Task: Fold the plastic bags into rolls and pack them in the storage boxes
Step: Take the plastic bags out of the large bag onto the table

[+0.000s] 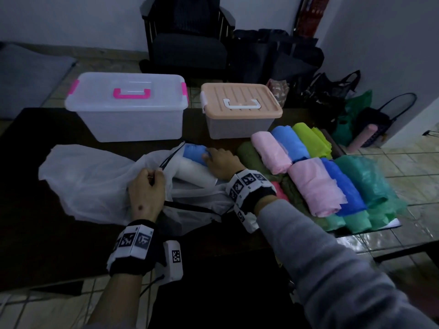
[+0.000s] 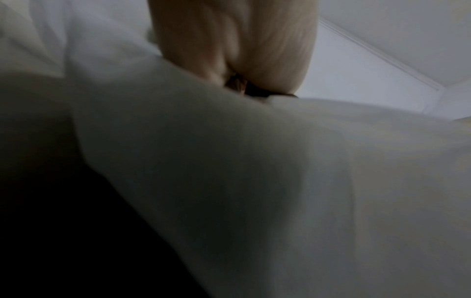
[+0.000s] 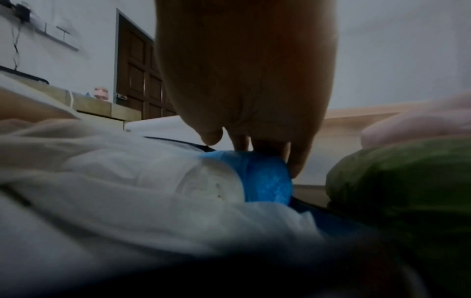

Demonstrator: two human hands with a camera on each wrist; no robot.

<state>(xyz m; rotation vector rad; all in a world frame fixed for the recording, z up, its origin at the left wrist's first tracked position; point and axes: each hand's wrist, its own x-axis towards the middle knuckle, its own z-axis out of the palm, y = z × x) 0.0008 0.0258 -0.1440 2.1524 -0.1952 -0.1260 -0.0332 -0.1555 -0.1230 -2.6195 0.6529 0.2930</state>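
A large translucent white drawstring bag [image 1: 90,181] lies open on the dark table [image 1: 35,233]. My left hand [image 1: 150,178] pinches its rim at the black drawstring; in the left wrist view the curled left hand [image 2: 234,50] sits above the white bag [image 2: 229,161]. Inside the bag's mouth lie a blue roll [image 1: 193,150] and a white roll [image 1: 193,170]. My right hand [image 1: 213,157] grips the blue roll; in the right wrist view the right hand's fingers [image 3: 295,161] curl over the blue roll [image 3: 265,181] beside the white roll [image 3: 211,181].
Two storage boxes stand shut at the back: a clear one with pink handle [image 1: 126,108] and one with a peach lid [image 1: 240,108]. Several pink, blue and green rolls [image 1: 316,184] are stacked at the table's right. An olive roll [image 3: 407,181] lies close by my right hand.
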